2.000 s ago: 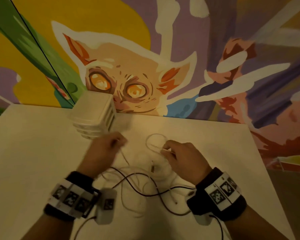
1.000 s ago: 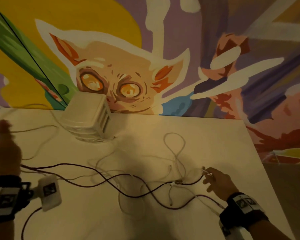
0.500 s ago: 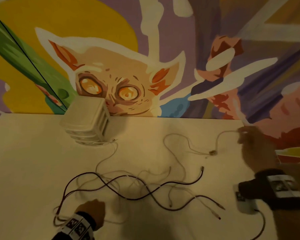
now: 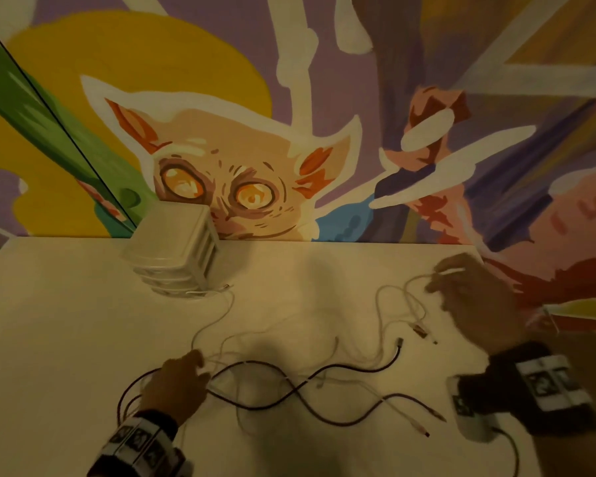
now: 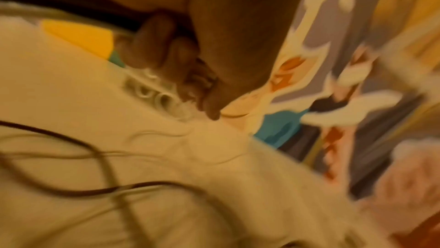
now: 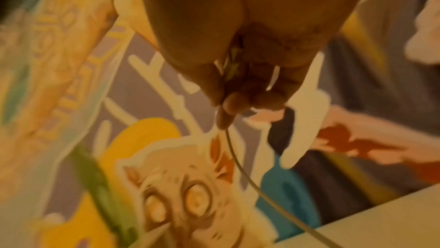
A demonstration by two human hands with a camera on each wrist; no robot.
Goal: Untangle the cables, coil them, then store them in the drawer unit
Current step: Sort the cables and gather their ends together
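Pinching white cable (image 4: 389, 297) near table edge (image 4: 516, 339) — right hand (image 4: 475, 301); left hand (image 4: 176, 387) gripping cables.

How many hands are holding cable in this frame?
2. The left hand grips the dark cable near the front edge; the right hand pinches a pale cable far right.

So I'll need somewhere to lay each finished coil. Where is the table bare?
Bare table lies left of the drawer unit, and between the unit and the right hand. The middle is crowded: dark cable and white cables by the left hand.
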